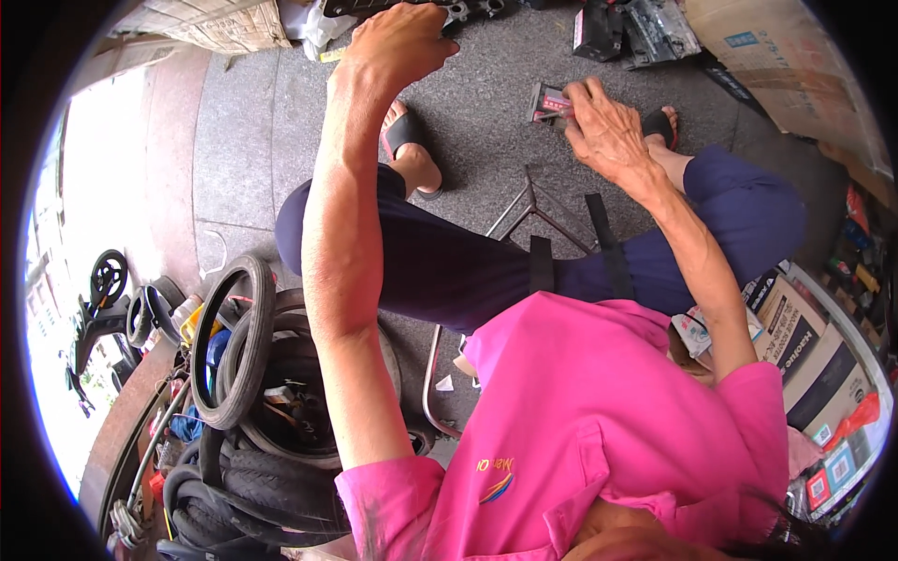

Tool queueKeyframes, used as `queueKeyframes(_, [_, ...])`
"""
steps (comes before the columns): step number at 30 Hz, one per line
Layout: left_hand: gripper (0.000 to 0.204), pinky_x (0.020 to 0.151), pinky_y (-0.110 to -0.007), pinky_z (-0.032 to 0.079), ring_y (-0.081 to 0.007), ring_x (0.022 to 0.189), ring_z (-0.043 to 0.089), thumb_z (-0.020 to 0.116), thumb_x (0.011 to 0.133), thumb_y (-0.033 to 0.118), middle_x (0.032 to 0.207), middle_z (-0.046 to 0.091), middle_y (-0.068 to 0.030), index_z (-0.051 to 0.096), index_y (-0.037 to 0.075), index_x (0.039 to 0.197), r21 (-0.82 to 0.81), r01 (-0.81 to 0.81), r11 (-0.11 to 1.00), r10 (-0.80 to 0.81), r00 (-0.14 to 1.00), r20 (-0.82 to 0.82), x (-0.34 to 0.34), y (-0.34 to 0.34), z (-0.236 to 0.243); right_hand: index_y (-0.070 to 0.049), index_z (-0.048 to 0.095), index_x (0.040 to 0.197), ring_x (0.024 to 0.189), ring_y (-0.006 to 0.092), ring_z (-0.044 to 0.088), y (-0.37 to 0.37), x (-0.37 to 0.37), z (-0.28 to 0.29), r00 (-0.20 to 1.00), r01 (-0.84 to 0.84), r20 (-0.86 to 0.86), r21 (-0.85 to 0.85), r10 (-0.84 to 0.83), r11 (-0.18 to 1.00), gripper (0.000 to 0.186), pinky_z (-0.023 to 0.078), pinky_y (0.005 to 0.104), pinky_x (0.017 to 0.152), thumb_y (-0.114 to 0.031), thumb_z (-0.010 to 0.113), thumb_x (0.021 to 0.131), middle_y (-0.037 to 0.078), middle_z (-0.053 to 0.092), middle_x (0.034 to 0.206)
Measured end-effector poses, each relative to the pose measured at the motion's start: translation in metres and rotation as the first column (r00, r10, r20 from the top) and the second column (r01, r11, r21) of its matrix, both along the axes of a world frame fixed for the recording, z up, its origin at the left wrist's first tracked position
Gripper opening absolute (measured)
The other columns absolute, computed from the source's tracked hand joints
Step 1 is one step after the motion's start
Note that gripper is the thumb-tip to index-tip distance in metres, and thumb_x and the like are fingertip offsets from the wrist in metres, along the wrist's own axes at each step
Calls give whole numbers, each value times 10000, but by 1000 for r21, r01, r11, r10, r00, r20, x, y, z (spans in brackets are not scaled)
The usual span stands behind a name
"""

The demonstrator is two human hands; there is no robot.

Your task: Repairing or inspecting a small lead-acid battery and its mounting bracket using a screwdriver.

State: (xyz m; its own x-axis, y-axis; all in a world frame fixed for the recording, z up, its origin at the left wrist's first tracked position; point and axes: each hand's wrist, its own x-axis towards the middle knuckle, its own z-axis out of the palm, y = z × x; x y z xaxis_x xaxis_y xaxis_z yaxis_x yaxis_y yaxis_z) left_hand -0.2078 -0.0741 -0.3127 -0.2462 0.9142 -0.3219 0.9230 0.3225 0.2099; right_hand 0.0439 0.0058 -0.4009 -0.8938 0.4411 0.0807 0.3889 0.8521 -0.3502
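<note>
My left hand (402, 39) reaches to the top edge of the view, over a black metal part (472, 9) on the ground. Its fingers are curled, and what they hold, if anything, is hidden. Lower and to the right, my right hand (608, 131) is bent down with its fingertips together at a small dark box (538, 105) with a pink-red label. A small thin piece shows at those fingertips, too small to name. The box lies on the grey stone floor (505, 75) between my feet.
Several black tyres (253, 496) are piled at my left. A metal stool frame (529, 201) stands between my legs. Cardboard boxes (786, 56) are at the far right, with a dark carton (599, 30) nearby. A glass-edged case (870, 374) holds packages at my right.
</note>
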Motion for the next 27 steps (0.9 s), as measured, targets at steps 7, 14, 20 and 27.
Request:
queueKeyframes(7, [312,718,-412,462,-340,851,595,636,772,298,809,617,-189,622,-10,824,55,0,998,0,1000,6,7,0,8,-10,480,956,708,326,612,6,-6,3,970,65,240,-58,-50,996,229,475,429,589,-176,562,822,173,545,845])
queueKeyframes(14, [315,726,-406,465,-344,848,597,633,774,289,796,614,-203,619,-24,804,61,65,996,-66,998,20,7,3,-8,-28,492,929,603,336,611,2,-3,-2,998,-16,-65,53,19,998,225,464,425,513,-207,582,827,159,617,731])
queueKeyframes(20, [308,723,-408,467,-341,838,598,626,775,285,794,615,-204,621,-23,783,70,94,993,-95,995,11,7,2,-10,-21,477,957,705,360,613,2,-12,8,935,165,334,-109,-120,980,266,468,454,587,-199,596,799,179,593,874])
queueKeyframes(27, [304,726,-411,465,-344,845,595,623,781,282,800,615,-205,620,-22,795,47,85,995,-86,996,16,7,1,-7,-22,513,875,549,349,598,4,-9,1,994,58,-95,53,-53,997,239,455,443,507,-249,577,835,165,602,641])
